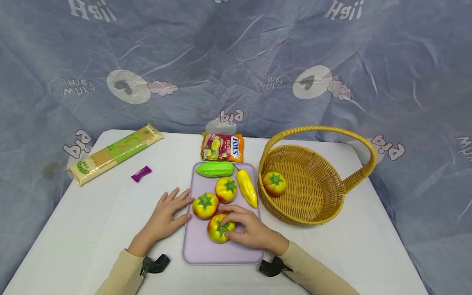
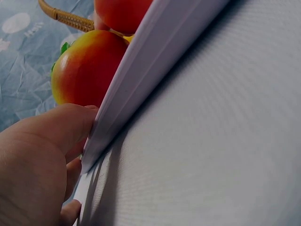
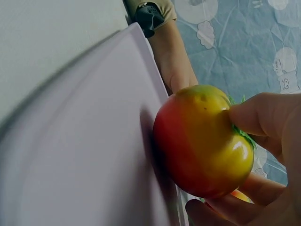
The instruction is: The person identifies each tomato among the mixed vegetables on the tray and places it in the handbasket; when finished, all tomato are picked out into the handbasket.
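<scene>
My right hand grips the front toy tomato, yellow and red with a green leaf top, on a lilac tray. In the right wrist view, thumb and fingers lie around that tomato, close over the tray. My left hand lies with fingers spread on the table, its fingertips and thumb at the tray's left rim. Two more toy tomatoes, one at the left and one farther back, share the tray with a green gourd and a yellow pepper.
Right of the tray stands a wicker basket with a tall arched handle and another toy tomato inside. A candy bag lies behind the tray. At the left are a long noodle packet and a small purple wrapped candy.
</scene>
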Available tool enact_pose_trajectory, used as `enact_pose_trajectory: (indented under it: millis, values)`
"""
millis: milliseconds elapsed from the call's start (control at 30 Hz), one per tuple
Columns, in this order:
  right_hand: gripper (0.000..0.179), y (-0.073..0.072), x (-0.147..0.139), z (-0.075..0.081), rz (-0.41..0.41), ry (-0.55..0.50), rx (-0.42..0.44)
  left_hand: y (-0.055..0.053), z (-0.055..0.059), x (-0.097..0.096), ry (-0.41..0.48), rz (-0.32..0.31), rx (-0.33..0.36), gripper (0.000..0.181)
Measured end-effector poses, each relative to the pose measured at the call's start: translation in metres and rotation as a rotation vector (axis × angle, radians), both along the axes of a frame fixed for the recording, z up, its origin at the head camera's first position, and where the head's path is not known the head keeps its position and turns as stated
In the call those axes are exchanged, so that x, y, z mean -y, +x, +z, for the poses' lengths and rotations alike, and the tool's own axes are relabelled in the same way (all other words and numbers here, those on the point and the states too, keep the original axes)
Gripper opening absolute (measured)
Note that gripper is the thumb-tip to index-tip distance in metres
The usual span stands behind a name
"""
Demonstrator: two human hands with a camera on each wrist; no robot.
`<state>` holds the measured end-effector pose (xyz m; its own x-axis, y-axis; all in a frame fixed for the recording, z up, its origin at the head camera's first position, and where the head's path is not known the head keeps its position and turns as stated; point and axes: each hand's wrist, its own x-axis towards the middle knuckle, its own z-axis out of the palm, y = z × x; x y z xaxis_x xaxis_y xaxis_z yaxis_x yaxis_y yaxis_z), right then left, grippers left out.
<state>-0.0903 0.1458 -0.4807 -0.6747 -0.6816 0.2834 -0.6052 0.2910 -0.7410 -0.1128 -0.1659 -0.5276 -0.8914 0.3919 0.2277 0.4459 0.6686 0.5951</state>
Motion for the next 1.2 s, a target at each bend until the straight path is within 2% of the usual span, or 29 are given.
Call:
enact_pose_trajectory:
  millis: [267,467,700,933,1200]
  values:
    - [0.031,0.0020,0.0008,0.0003,-0.010,0.009,0.043,-0.0021,0.0000,-0.0001,0.001,0.001,-0.017,0.048]
    - [0.034,0.0010,0.0014,-0.0003,-0.023,0.022,0.036,-0.0037,0.0012,-0.0004,0.001,0.001,-0.017,0.048]
    - [0.030,0.0019,0.0024,-0.0025,-0.061,0.010,0.003,-0.0018,0.0015,0.0001,-0.006,0.004,-0.005,0.047]
    - [0.028,0.0038,0.0038,-0.0021,-0.122,0.020,0.012,-0.0020,0.0033,-0.0003,-0.009,0.003,-0.004,0.046]
    - [0.026,0.0024,-0.0028,0.0042,-0.118,0.059,0.019,0.0002,0.0015,-0.0012,-0.005,0.004,-0.007,0.046]
